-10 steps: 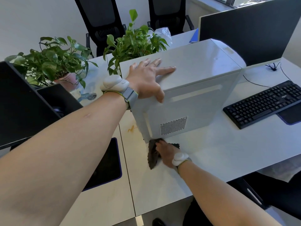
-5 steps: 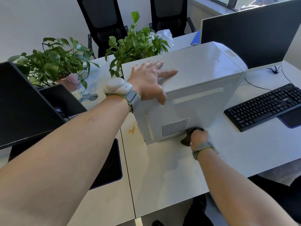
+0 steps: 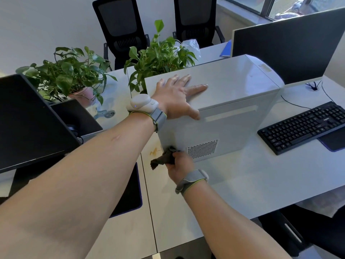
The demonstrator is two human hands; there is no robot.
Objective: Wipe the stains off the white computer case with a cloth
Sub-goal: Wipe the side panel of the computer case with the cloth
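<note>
The white computer case (image 3: 233, 116) stands upright on the white desk (image 3: 242, 187), its side panel with a perforated vent facing me. My left hand (image 3: 177, 98) lies flat on the case's top, fingers spread, thumb over the near edge. My right hand (image 3: 180, 164) grips a dark brown cloth (image 3: 162, 159) and holds it against the lower left corner of the side panel, just left of the vent. Part of the cloth hangs out to the left of my fist.
A black keyboard (image 3: 306, 126) lies right of the case, a dark monitor (image 3: 287, 43) behind it. Two potted plants (image 3: 71, 75) (image 3: 160, 55) stand at the back, another monitor (image 3: 28, 120) at left. A yellowish stain (image 3: 154, 151) marks the desk by the cloth.
My right hand swept the cloth right along the case's bottom edge past the vent, then back left to the lower left corner. My left hand stayed on top.
</note>
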